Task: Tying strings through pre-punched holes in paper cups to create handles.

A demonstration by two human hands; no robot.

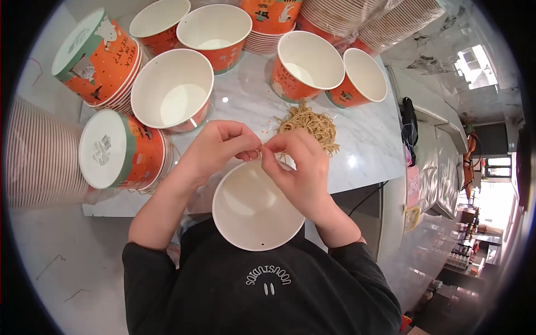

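A white-lined paper bucket (251, 223) rests against my body at the table's near edge, its mouth facing up. A small dark hole shows near its closest rim. At the far rim my left hand (215, 148) and my right hand (304, 167) meet, the fingertips of both pinched together. Something small is between them, but the fingers hide what it is. Just beyond my right hand lies a tangled heap of tan cords (312, 129).
Orange paper buckets stand upright beyond my hands, among them one at centre left (173, 92) and one at right (310, 61). Stacked buckets (103, 148) lie tilted at left. Plastic-wrapped stacks (42, 156) flank the marble-patterned table (363, 142).
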